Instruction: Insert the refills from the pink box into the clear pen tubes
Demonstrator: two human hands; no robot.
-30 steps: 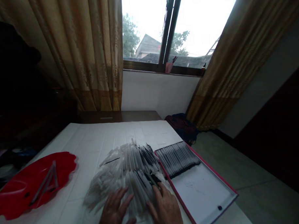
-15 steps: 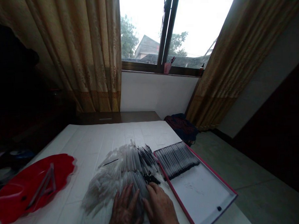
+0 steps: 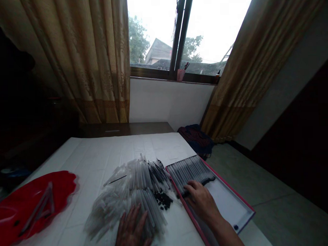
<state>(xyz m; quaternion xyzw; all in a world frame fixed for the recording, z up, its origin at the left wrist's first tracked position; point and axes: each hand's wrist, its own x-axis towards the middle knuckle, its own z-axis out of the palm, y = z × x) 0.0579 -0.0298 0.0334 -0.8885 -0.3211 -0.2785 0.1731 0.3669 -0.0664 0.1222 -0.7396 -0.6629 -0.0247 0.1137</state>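
My left hand (image 3: 132,228) lies with its fingers spread on a heap of clear plastic tubes (image 3: 110,207) on the table. Beside the fingers, more tubes (image 3: 149,206) lie roughly parallel. My right hand (image 3: 201,202) reaches into a shallow red-rimmed box (image 3: 227,203), its fingers bent together at the near left end of a row of tubes with black ends (image 3: 192,170). What those fingertips hold, if anything, is hidden. Small black plugs (image 3: 163,200) lie between the heap and the box. Behind them is a bunch of thin dark sticks (image 3: 157,173).
A red scalloped tray (image 3: 61,184) holding a few clear strips stands on the white table (image 3: 86,150) at left. One black piece (image 3: 235,227) sits in the box's near corner. Dark cloth (image 3: 195,138) is heaped beyond the table, below the window and curtains.
My right hand has moved from the tube heap, rightward and away from me, into the box. My left hand stays on the heap. The view has shifted slightly.
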